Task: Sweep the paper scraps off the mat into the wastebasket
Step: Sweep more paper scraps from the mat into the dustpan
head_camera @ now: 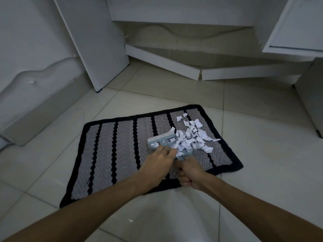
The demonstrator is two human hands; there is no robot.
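Observation:
A grey mat (104, 154) with black stripes and a black border lies on the tiled floor. White paper scraps (190, 137) are heaped on its right half. My left hand (159, 163) grips a pale blue hand brush (161, 139), whose white bristles face away, at the left side of the heap. My right hand (189, 173) is closed around the handle of a pale blue dustpan (183, 152); the pan lies under the near part of the heap and is mostly hidden by scraps. No wastebasket is in view.
White cabinet panels stand around: a door leaf (97, 49) at the left, a loose plinth board (160, 63) on the floor behind the mat, a cabinet door (297, 25) at top right. Bare floor tiles (262, 172) surround the mat.

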